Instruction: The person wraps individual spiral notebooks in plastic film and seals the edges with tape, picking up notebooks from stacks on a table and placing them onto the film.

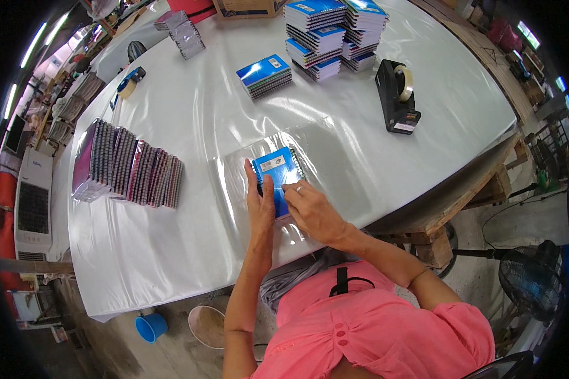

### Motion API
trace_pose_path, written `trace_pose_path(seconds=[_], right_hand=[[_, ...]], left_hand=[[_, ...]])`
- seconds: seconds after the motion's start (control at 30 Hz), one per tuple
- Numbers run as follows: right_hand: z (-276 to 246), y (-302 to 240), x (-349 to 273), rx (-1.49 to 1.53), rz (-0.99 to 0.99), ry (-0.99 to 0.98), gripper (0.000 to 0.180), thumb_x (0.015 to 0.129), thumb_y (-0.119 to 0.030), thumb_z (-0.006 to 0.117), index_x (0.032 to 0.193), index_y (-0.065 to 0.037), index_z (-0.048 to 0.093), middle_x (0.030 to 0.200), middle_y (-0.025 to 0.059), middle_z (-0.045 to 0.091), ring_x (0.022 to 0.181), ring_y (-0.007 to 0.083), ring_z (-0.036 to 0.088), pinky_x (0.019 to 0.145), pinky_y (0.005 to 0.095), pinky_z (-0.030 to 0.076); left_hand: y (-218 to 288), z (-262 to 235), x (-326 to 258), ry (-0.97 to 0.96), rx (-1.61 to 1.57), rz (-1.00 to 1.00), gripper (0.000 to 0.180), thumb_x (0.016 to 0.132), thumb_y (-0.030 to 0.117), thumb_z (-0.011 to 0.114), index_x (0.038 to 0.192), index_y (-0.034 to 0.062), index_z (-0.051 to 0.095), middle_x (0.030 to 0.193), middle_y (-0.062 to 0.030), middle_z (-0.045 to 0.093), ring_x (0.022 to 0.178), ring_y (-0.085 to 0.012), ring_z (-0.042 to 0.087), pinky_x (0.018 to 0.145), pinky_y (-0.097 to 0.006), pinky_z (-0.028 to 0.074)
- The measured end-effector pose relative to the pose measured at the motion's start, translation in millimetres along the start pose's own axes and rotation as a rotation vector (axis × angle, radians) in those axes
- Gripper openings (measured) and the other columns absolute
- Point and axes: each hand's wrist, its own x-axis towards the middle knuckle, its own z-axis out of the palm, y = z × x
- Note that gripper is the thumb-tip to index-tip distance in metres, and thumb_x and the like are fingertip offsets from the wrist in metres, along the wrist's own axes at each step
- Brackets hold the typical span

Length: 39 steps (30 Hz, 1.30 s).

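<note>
A small stack of blue spiral notebooks lies on a clear plastic sheet near the table's front edge. My left hand grips the stack's left side, thumb along the spiral edge. My right hand presses on the stack's lower right part, fingers curled over the plastic at the near end.
The table has a glossy white cover. A black tape dispenser stands at the right. Stacks of blue notebooks are at the back, one small stack nearer. Wrapped packs lie at the left. A fan stands on the floor.
</note>
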Motion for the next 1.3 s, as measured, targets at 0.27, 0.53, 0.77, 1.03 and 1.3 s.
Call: trace_pose_path(seconds=[0.27,0.53,0.77,1.03,1.3], right_hand=[[11,2,-7,-0.025,0.027,-0.022,0.016,0.078,0.002,0.056,0.094,0.006,0.055,0.097,0.0201,0.057,0.094,0.036,0.054,0.084,0.0414,0.046],[-10,-1,-3,-0.19,-0.115,-0.336,0.021,0.085,-0.013,0.06,0.099,0.004,0.06,0.103,0.0166,0.059,0.101,0.0342,0.054,0.091,0.041,0.045],[-37,20,4,0.34,-0.137,-0.552,0.01,0.082,-0.014,0.068,0.086,-0.005,0.069,0.107,0.0086,0.065,0.1,0.0292,0.059,0.087,0.0395,0.048],[-99,83,82,0.351,-0.018,-0.255,0.059,0.066,0.004,0.073,0.122,-0.014,0.064,0.141,0.0046,0.049,0.134,0.0258,0.04,0.113,0.0415,0.032],[-43,122,171,0.347,-0.223,-0.569,0.012,0.063,-0.01,0.079,0.065,-0.009,0.067,0.136,0.0054,0.053,0.13,0.027,0.039,0.105,0.0422,0.034]], left_hand=[[18,5,-9,-0.008,-0.007,-0.052,0.073,0.098,0.049,0.045,0.153,0.0111,0.015,0.149,-0.0174,0.034,0.128,-0.0234,0.04,0.105,-0.031,0.032],[1,0,1,-0.05,0.014,-0.018,0.095,0.076,0.018,0.076,0.151,0.0052,0.019,0.151,-0.0194,0.029,0.132,-0.0241,0.037,0.106,-0.031,0.033],[-1,-2,4,-0.08,0.243,0.09,0.098,0.068,0.015,0.079,0.149,0.0064,0.026,0.155,-0.0209,0.021,0.133,-0.0251,0.038,0.107,-0.034,0.036],[-16,-7,4,-0.058,0.176,0.081,0.103,0.066,0.008,0.076,0.152,0.008,0.019,0.148,-0.021,0.034,0.126,-0.0263,0.046,0.104,-0.034,0.038],[-4,-2,-2,-0.06,0.135,0.06,0.103,0.069,0.003,0.074,0.153,0.0119,0.015,0.133,-0.0167,0.05,0.111,-0.0234,0.055,0.098,-0.033,0.045]])
